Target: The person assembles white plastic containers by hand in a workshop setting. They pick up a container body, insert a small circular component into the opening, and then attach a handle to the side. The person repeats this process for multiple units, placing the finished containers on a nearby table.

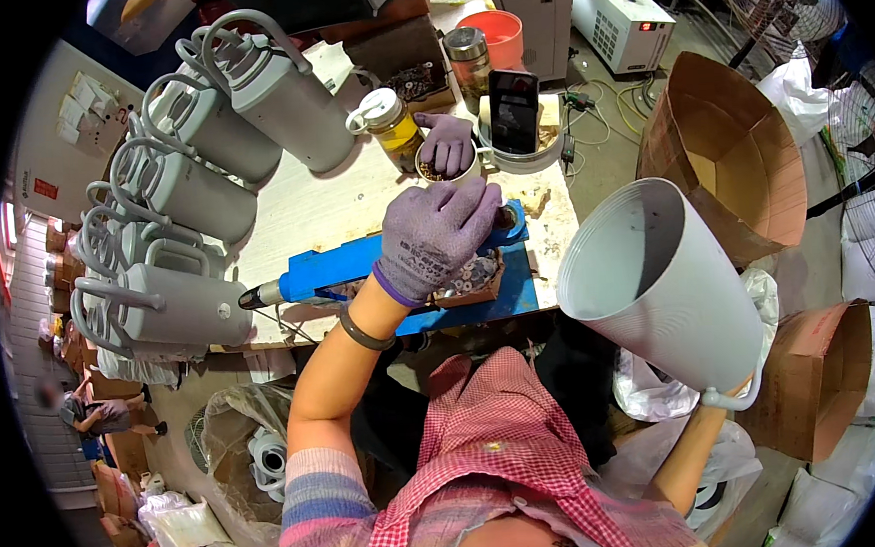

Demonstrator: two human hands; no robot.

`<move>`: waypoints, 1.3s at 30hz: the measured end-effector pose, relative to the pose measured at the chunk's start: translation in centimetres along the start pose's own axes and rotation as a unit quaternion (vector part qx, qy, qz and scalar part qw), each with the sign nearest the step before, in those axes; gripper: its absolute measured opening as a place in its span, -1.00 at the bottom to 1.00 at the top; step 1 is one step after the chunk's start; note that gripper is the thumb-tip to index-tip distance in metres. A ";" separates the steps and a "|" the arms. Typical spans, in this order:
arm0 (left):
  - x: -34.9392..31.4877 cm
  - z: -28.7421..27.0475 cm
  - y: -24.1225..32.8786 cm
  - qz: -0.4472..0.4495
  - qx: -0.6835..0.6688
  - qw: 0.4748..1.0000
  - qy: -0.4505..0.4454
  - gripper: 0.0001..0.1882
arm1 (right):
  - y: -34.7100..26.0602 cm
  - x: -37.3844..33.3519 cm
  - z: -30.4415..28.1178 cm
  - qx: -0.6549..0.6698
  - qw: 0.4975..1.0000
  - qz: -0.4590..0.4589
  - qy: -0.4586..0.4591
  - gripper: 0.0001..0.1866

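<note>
My left hand (429, 238), in a grey-purple glove, is over the blue bench tool (332, 269), fingers curled together beside a small round part (505, 218) at its right end. What they pinch, if anything, is hidden. To the right, a large grey jug body (664, 295) is tilted, its wide mouth facing up and left. My right forearm (687, 457) reaches up to its lower end, and the body hides the hand holding it there. Several grey jugs (292, 107) with loop handles line the table's left side. Another purple glove (447, 145) lies on a mug (464, 168).
Behind the tool stand a yellow-filled jar (389, 128), a metal-lidded jar (468, 59), an orange tub (499, 35) and a phone (514, 113). Small parts fill a box (476, 283) below my left hand. Cardboard boxes (716, 156) and plastic bags stand at the right. A person (105, 412) is far left.
</note>
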State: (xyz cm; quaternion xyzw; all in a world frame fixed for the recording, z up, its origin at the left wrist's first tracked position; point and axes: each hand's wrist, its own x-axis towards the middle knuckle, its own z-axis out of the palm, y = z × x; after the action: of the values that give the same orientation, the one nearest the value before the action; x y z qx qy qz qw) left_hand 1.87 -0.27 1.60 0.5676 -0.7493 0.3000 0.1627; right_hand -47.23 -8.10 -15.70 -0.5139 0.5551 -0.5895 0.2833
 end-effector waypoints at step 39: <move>-15.0 -5.4 2.2 -0.643 -0.487 0.560 0.190 -0.61 | -13.3 -0.5 29.4 0.258 0.895 0.073 -0.356 -0.69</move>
State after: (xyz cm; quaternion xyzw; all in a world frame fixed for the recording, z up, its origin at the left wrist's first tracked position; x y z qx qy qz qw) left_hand 3.78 14.86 -3.57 0.6637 -0.1700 -0.1935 0.7022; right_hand -16.87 -15.40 -7.51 -0.5564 0.2813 -0.4675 0.6267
